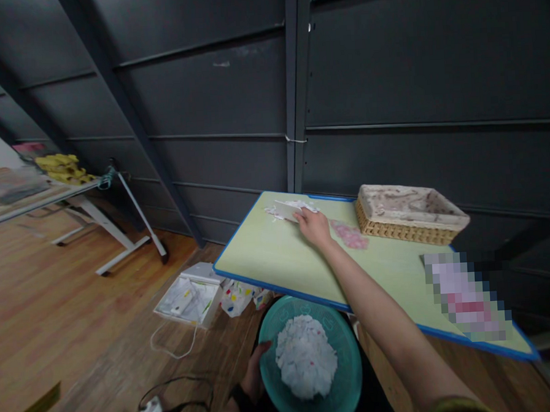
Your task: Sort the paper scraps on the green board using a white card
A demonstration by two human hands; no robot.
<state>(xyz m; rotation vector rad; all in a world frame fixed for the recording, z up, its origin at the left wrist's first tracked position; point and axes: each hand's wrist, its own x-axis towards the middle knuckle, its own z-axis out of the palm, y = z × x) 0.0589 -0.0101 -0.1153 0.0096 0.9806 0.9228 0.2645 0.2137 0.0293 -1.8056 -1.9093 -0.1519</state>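
Observation:
My right hand [313,226] reaches across the pale yellow-green table [277,255]. Its fingers are closed on a thin, flat white card-like piece [288,211], which rests among small white scraps [302,204] near the far left corner. Low in the view, my left hand [254,367] grips the left side of a teal plastic basket [348,362], thumb at the rim and the other fingers mostly hidden. The basket sits tilted at my lap and holds a heap of white scraps [305,357] with a few pink specks.
A lined wicker basket [409,216] stands at the table's back right, beside a flat pink-patterned packet [350,234]. A pixelated item [466,297] lies near the right end. Left of the table, an open white box [190,299], a spotted bag [236,297] and cables lie low down.

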